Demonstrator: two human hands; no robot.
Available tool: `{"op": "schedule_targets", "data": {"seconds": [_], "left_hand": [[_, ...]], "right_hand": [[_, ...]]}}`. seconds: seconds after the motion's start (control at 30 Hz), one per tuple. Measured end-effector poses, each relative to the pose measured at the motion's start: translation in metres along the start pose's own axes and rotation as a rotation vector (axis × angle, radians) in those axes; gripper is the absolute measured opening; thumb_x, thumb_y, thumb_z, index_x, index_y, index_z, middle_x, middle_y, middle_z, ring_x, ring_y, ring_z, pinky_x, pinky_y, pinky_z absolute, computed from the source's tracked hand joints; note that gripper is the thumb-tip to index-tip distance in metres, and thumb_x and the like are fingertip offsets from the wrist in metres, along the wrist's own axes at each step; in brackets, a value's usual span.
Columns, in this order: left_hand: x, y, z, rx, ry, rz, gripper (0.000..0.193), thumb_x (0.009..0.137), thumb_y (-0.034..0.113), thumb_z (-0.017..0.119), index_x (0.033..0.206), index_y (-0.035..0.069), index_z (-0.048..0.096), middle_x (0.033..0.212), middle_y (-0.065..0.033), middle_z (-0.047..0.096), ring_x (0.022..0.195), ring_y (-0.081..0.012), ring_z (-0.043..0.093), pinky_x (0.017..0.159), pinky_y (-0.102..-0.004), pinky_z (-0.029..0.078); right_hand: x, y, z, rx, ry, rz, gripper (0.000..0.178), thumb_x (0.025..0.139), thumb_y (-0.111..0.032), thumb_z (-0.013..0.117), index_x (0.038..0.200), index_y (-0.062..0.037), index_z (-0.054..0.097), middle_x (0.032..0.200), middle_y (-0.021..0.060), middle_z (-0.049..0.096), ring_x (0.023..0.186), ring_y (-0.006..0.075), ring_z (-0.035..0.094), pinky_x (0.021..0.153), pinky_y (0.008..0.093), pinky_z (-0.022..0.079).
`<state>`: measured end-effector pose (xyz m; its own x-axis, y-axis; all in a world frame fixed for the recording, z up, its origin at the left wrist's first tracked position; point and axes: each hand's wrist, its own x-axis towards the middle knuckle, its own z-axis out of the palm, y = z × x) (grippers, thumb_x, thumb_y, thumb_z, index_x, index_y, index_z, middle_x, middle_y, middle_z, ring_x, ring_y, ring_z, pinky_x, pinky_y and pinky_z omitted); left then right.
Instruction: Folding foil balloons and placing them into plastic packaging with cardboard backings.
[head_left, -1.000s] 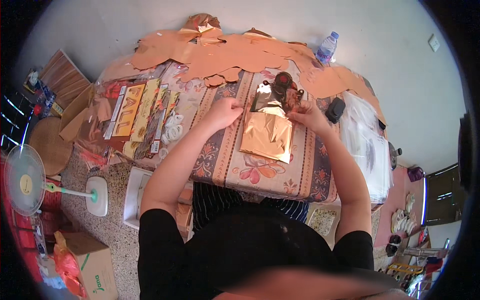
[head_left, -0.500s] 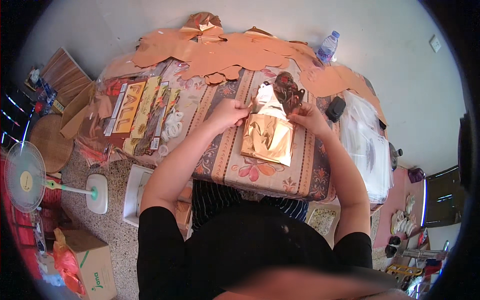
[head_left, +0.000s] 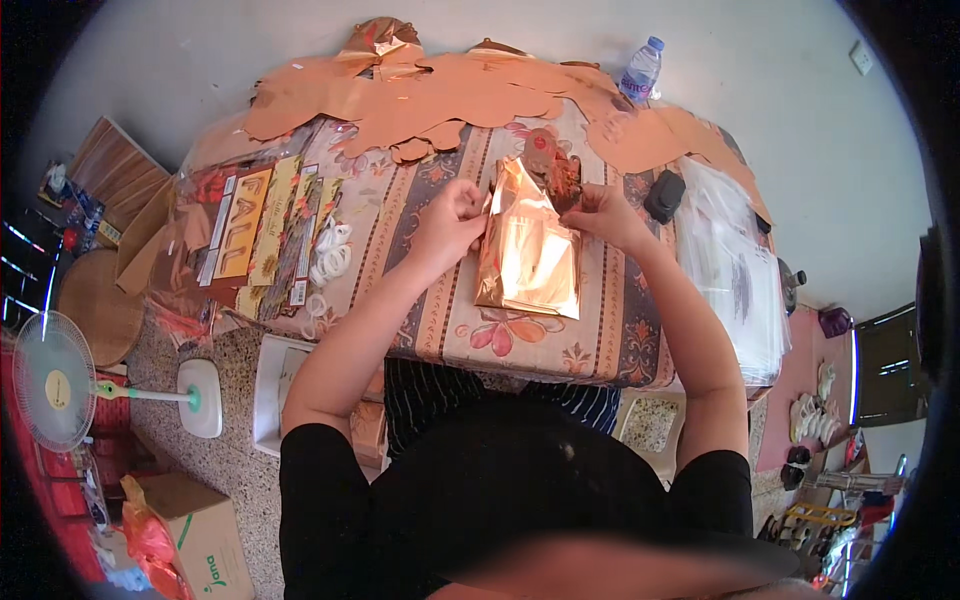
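Note:
A folded sheet of shiny rose-gold foil point(head_left: 528, 265), which looks like a flat foil balloon, lies on the patterned tablecloth point(head_left: 425, 300) in front of me. Its top rises to a slanted point, and a darker brownish-red foil part point(head_left: 553, 170) sticks out behind. My right hand point(head_left: 612, 218) pinches the foil's upper right edge between thumb and fingers. At the left edge my left hand point(head_left: 450, 228) is closed, fingers curled and thumb against the foil. Whether it grips the edge or only presses there is hard to see.
Flat copper-coloured foil shapes point(head_left: 450, 100) spread along the back, beside a water bottle point(head_left: 641, 70). To the right are a black object point(head_left: 665, 196) and clear plastic bags point(head_left: 725, 270). Printed packages point(head_left: 245, 225) and white ribbon rolls point(head_left: 332, 252) lie left. A fan point(head_left: 55, 385) stands on the floor.
The foil's upper part has been folded or drawn into a slanted peak, covering more of the darker part. Left-hand fingers have curled in more. The whole view has shifted slightly.

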<state>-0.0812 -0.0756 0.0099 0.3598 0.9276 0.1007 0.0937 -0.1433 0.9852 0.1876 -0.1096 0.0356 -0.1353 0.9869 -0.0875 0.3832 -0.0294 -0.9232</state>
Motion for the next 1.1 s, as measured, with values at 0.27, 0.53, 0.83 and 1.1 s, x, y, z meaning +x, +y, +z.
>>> {"op": "schedule_targets", "data": {"seconds": [0.27,0.53,0.83,1.1], "left_hand": [[0.000,0.011,-0.012,-0.015,-0.143,-0.125,0.017,0.088,0.012,0.061,0.096,-0.003,0.066,0.074,-0.0031,0.065,0.057,-0.0072,0.058,0.046,-0.0221,0.043],[0.001,0.008,-0.001,0.089,-0.124,-0.134,0.016,0.084,0.014,0.068,0.087,-0.002,0.067,0.071,-0.0023,0.065,0.060,-0.0061,0.057,0.052,-0.0208,0.046],[-0.003,0.007,-0.001,0.003,-0.019,-0.026,0.053,0.084,0.004,0.068,0.129,0.000,0.041,0.083,-0.0057,0.066,0.069,-0.0080,0.059,0.058,-0.0199,0.045],[-0.010,0.006,-0.007,-0.028,-0.020,0.023,0.060,0.083,0.003,0.068,0.134,-0.001,0.036,0.080,-0.0057,0.066,0.067,-0.0069,0.059,0.057,-0.0209,0.046]], "right_hand": [[0.004,0.010,-0.001,0.011,-0.013,0.000,0.011,0.082,-0.006,0.071,0.082,-0.0021,0.061,0.074,-0.0027,0.061,0.066,0.0035,0.055,0.056,0.0200,0.045],[0.007,0.021,-0.002,0.074,-0.013,0.019,0.010,0.083,-0.003,0.069,0.090,-0.0017,0.061,0.077,-0.0025,0.062,0.069,0.0049,0.058,0.059,0.0202,0.047],[-0.006,0.005,0.005,0.389,0.122,0.150,0.038,0.083,-0.006,0.070,0.115,0.0003,0.051,0.092,0.0050,0.064,0.074,0.0126,0.066,0.065,0.0238,0.055],[-0.010,-0.001,-0.008,0.531,-0.086,0.244,0.030,0.085,-0.013,0.070,0.108,0.0008,0.057,0.083,0.0060,0.066,0.067,0.0134,0.066,0.056,0.0238,0.055]]}}
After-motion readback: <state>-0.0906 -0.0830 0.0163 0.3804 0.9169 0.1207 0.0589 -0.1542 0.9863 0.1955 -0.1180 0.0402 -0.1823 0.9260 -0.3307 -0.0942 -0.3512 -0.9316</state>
